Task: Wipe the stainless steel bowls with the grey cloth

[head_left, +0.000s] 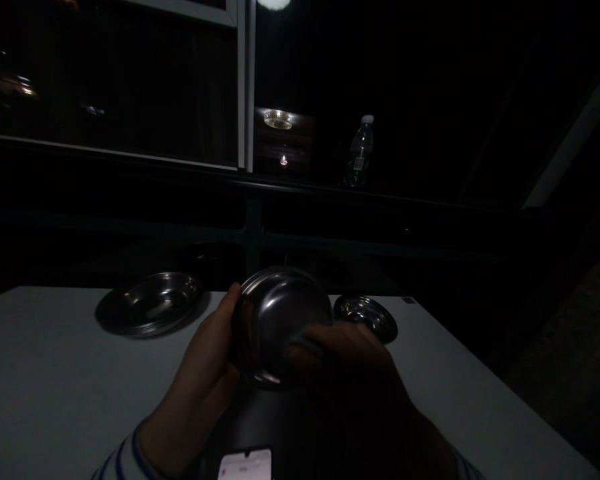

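Note:
The scene is very dark. My left hand [207, 363] grips the left rim of a shiny steel plate [280, 313], tilted up above the white table [55, 387], thumb on its edge. My right hand [345, 363] lies over the plate's lower right side, fingers curled on a small pale cloth or sponge [305, 345] pressed against the metal; I cannot make out exactly what it is.
A larger steel plate [150, 310] lies on the table at the left, a smaller one [367, 315] at the right behind my hands. A lit phone screen [245, 465] shows at the bottom edge. A plastic bottle [360, 152] stands on a dark ledge by the window frame [245, 87].

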Demonstrator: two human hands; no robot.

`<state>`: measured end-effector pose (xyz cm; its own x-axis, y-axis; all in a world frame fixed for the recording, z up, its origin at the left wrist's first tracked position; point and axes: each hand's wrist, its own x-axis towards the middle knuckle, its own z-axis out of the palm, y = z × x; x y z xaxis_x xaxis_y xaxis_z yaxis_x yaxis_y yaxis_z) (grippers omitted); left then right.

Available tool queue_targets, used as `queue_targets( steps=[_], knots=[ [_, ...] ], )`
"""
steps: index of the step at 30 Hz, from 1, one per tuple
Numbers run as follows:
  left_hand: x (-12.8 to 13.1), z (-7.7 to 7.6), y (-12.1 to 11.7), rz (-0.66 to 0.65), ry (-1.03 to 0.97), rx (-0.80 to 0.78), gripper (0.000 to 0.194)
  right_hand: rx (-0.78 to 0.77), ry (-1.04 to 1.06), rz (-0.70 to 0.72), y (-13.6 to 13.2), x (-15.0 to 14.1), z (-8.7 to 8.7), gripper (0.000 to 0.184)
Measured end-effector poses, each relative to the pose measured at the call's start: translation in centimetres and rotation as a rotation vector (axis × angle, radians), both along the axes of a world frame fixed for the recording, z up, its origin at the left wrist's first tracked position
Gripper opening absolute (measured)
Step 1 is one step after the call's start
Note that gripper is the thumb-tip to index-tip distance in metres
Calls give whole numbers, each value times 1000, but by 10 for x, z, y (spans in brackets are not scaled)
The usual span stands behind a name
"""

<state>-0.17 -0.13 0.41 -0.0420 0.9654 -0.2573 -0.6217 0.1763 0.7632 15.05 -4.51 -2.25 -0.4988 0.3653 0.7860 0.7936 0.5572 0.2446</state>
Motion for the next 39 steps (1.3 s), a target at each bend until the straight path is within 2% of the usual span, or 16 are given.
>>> queue_targets(
  steps=[3, 11, 20, 26, 32, 36, 39],
  knots=[
    [-2, 2, 0, 48, -12, 6, 20, 15, -5, 1, 1, 3, 1, 22],
    [1, -1, -1, -10, 44, 2, 22, 34, 17, -8, 1, -2, 0, 23],
    [0, -13, -1, -109, 82, 10, 18, 98, 84, -42, 2, -1, -4, 23],
    [3, -13, 0, -131, 127, -7, 21, 56, 41, -8, 1, 2, -1, 21],
    [3, -12, 0, -124, 140, 3, 22, 40, 44, -115, 4, 7, -3, 21],
    [2, -13, 1, -149, 160, 6, 20, 39, 7, -5, 5, 5, -9, 20],
    [2, -14, 2, -123, 145, 16, 20, 23, 29, -51, 5, 5, -9, 21]
  ],
)
